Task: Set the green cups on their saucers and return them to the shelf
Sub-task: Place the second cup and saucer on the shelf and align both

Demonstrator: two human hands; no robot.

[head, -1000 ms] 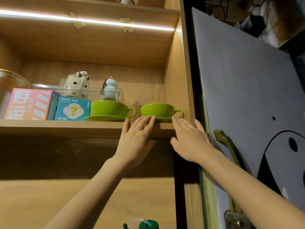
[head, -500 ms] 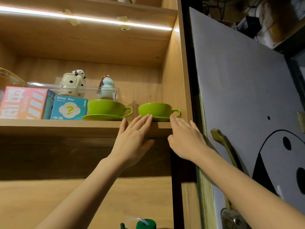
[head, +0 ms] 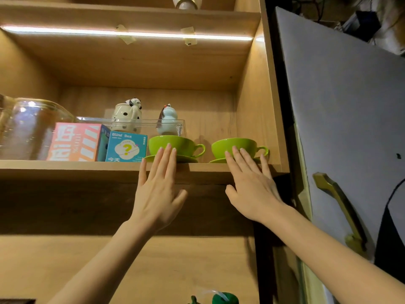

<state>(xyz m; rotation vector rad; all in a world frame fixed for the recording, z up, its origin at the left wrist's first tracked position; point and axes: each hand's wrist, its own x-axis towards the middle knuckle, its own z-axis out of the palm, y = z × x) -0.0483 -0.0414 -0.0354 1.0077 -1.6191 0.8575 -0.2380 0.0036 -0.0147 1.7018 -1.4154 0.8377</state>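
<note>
Two green cups stand on green saucers on the lit wooden shelf [head: 65,166]. The left cup [head: 182,144] rests on its saucer [head: 188,159]; the right cup [head: 247,143] rests on its saucer [head: 217,160] near the cabinet's right wall. Both handles point right. My left hand [head: 158,189] is flat with fingers apart, its fingertips in front of the left cup. My right hand [head: 252,185] is flat too, its fingertips over the front of the right cup. Neither hand grips anything.
Left of the cups stand a teal Blind Box [head: 126,147], a pink box [head: 74,142] and a glass jar [head: 26,126]. A clear tray [head: 151,123] behind holds two ceramic figures. An open grey cabinet door [head: 341,106] with a brass handle [head: 337,202] is at right.
Both hands have shifted left and upward: the left from between the cups to the left cup, the right from the shelf's corner to the right cup. The cups have not moved.
</note>
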